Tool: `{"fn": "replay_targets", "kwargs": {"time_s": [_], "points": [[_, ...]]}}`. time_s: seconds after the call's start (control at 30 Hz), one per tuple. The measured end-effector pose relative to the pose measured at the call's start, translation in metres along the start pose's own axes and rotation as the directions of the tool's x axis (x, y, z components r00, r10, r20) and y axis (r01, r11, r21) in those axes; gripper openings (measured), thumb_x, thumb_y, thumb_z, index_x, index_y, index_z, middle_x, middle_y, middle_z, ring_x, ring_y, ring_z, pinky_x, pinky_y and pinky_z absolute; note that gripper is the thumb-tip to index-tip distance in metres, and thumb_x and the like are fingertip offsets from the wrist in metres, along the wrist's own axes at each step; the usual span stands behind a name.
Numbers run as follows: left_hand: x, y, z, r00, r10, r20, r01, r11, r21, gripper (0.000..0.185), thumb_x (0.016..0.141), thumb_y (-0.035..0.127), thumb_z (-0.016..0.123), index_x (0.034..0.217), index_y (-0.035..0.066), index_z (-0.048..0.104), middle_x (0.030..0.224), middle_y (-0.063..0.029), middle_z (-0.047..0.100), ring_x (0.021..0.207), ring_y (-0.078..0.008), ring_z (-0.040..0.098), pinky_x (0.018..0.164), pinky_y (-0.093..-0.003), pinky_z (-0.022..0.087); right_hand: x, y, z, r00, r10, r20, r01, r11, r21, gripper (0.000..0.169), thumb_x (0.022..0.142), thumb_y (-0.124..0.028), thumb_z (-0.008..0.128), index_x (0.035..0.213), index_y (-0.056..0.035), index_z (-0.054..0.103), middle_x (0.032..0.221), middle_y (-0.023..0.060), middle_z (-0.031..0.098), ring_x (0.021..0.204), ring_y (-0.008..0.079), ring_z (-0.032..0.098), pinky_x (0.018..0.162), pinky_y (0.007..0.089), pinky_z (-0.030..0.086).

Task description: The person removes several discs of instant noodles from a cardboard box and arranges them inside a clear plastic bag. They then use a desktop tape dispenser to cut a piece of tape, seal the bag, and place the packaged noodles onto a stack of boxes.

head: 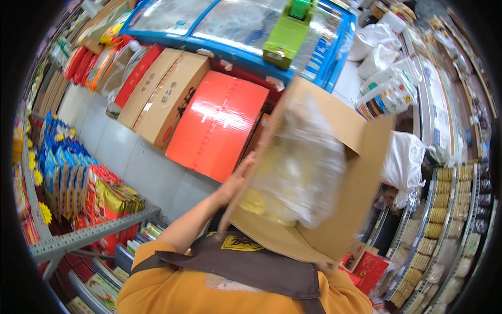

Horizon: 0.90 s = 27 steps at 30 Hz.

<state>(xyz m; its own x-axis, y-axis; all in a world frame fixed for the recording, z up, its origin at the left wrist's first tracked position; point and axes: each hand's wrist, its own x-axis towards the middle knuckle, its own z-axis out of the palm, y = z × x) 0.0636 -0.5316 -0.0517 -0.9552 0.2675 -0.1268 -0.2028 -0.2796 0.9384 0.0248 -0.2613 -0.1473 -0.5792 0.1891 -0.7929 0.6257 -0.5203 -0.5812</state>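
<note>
An opened cardboard box (364, 184) is tilted in front of my chest, its flaps folded out. Inside lies a clear plastic bag (313, 165), blurred, with something pale yellow showing through or beside it. My left hand (238, 178) supports the box's left side, fingers spread along the outer wall. The right hand is out of view behind the box; only a bit of that arm shows by its lower right corner. I wear a dark apron (243, 271) over an orange top.
Left of the box, a red carton (219, 121) and a brown carton (164, 94) stand against a blue chest freezer (231, 53). A green object (288, 39) rests on the freezer. Shelves of packaged goods (435, 214) line the right; a metal rack (102, 231) edges the lower left.
</note>
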Motion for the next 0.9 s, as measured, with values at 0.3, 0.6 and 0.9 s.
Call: {"fn": "replay_targets", "kwargs": {"time_s": [0.3,0.6,0.9], "points": [[-0.015,0.035,-0.037,0.846,-0.342,-0.409,0.26,0.934,-0.244,0.056,0.093,0.044,0.037,0.134,0.007,0.032,0.132,-0.0094,0.04,0.118,-0.0243,0.043,0.096,-0.038,0.038,0.051,-0.005,0.025,0.994,0.107,0.036,-0.1,0.983,-0.154,0.054,0.09,-0.046,0.033,0.123,-0.0059,0.046,0.12,0.0168,0.049,0.108,0.0302,0.048,0.089,0.0435,0.037],[0.031,0.167,0.034,0.881,0.401,-0.249,-0.121,0.701,0.703,0.046,0.089,0.022,0.047,0.128,0.0,0.036,0.128,-0.0145,0.043,0.119,-0.026,0.041,0.102,-0.0366,0.027,0.09,0.004,-0.009,0.927,-0.165,0.336,0.374,0.435,-0.819,0.041,0.082,-0.039,0.036,0.09,-0.0109,0.064,0.103,0.0184,0.06,0.092,0.0351,0.058,0.08,0.0432,0.044],[0.147,0.083,0.313,0.865,-0.179,0.468,-0.368,0.406,0.836,0.035,0.071,0.016,0.062,0.104,0.004,0.057,0.118,-0.016,0.052,0.115,-0.0338,0.043,0.098,-0.0377,0.031,0.057,-0.102,-0.122,0.543,0.43,0.721,0.147,0.796,-0.586,0.058,0.089,-0.023,0.042,0.142,-0.0209,0.019,0.141,0.0095,0.029,0.114,0.025,0.045,0.07,0.044,0.046]]}}
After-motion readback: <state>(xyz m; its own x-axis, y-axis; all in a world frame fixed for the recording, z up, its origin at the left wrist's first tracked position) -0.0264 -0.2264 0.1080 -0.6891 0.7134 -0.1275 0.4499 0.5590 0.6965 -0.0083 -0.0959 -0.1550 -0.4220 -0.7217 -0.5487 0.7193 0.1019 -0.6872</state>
